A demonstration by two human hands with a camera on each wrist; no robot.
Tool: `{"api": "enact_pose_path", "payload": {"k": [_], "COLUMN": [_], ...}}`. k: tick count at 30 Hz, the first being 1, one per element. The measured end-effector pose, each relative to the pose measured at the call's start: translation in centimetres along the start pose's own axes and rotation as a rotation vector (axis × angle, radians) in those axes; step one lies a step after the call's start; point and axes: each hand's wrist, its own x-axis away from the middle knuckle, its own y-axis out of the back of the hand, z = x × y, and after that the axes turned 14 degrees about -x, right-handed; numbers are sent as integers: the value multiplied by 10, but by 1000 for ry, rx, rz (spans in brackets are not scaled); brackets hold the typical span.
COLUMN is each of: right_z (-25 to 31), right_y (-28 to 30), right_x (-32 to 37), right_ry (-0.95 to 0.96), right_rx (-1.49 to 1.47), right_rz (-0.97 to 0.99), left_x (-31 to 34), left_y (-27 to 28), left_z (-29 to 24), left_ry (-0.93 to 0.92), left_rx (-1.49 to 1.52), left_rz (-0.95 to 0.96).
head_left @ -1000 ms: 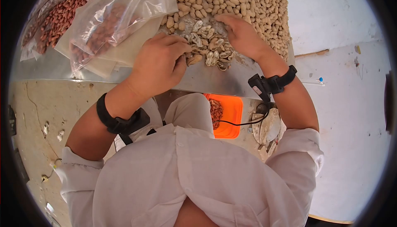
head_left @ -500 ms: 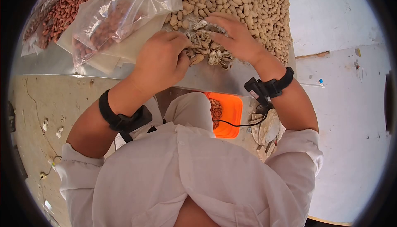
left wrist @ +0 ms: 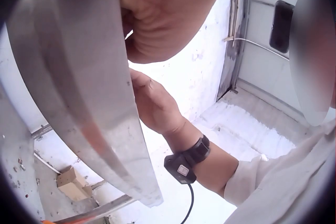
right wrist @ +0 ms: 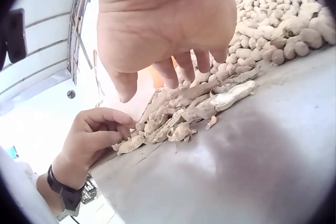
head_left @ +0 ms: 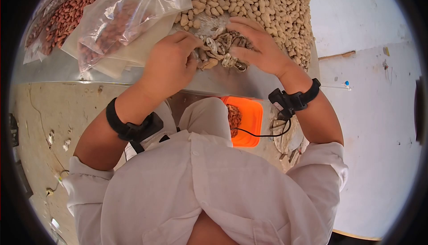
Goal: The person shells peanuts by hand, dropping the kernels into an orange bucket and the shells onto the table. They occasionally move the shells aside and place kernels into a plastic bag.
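Note:
Between my two hands lies a small heap of cracked peanut shells (head_left: 218, 46) on a metal table (head_left: 214, 79). My right hand (head_left: 264, 51) reaches over the heap's right side, fingers extended and thumb apart. In the right wrist view its fingers (right wrist: 167, 71) point down along the shells (right wrist: 178, 121), and the palm is bare. At the heap's left edge is my left hand (head_left: 171, 62), its fingers loosely bent, with fingertips right at the shells. The right wrist view shows that left hand (right wrist: 92, 137) with thumb and fingers apart beside the heap.
Whole peanuts (head_left: 267, 4) are piled behind the heap and to its right. A clear plastic bag (head_left: 129, 22) lies on the left, near loose red kernels (head_left: 67, 20). Below the table edge sits an orange basin (head_left: 252, 124) with reddish contents. A cable hangs from the right wrist camera.
My right hand first moved left over the shells, then came slightly nearer the table's front edge. The shells shifted and bunched between the hands. My left hand stayed nearly in place.

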Motion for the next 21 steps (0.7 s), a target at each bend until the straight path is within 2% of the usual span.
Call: {"api": "enact_pose_path", "payload": {"k": [7,15,21], "right_z": [-5,3,-4], "right_y": [-15,-35,-33], "right_x": [21,2,4], "right_ry": [-124,-83,-133], "right_rx": [37,82,179], "right_rz": [-19,-49,-90], "left_x": [-1,-4,-5], "left_y": [5,1,0], "left_z": [-5,-6,-5], "left_ry": [0,47,-76], "left_rx": [6,49,-160], "left_rz": [-1,121,-3]}}
